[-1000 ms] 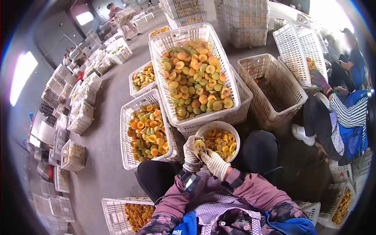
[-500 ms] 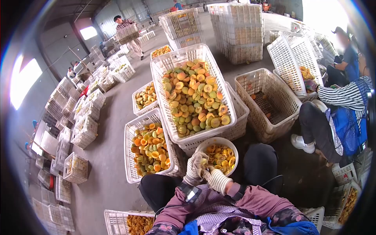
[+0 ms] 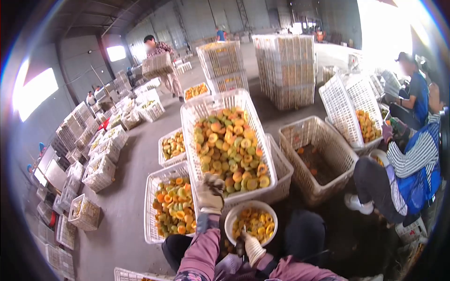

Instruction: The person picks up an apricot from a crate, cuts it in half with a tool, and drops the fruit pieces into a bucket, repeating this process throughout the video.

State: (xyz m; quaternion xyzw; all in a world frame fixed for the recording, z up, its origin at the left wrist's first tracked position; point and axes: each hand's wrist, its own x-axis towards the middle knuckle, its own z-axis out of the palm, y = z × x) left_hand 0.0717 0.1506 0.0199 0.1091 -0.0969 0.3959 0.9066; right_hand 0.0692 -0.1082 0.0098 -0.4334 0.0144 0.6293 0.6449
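My left hand (image 3: 211,193), in a dirty pale glove, is raised at the near left corner of a tilted white crate (image 3: 188,122). Its fingers are blurred. That crate is full of halved orange-and-green stone fruit (image 3: 229,150). Low at the near rim of a round white bucket (image 3: 228,224) is my gloved right hand (image 3: 252,248). Its fingers are closed round something with a thin tip pointing up; I cannot tell what it is. Yellow fruit pieces (image 3: 257,222) lie inside the bucket, between my knees.
Left of me stands a crate of fruit halves (image 3: 176,206). At right is a crate (image 3: 318,189) with a few pieces in its bottom. A person in striped sleeves (image 3: 408,157) sits beyond it. Stacked crates (image 3: 286,70) rise behind, and another person (image 3: 161,61) carries a crate.
My hands were together over the bucket round a fruit; now they are apart. The left has moved up to the tilted crate, the right down slightly. The view has tipped upward.
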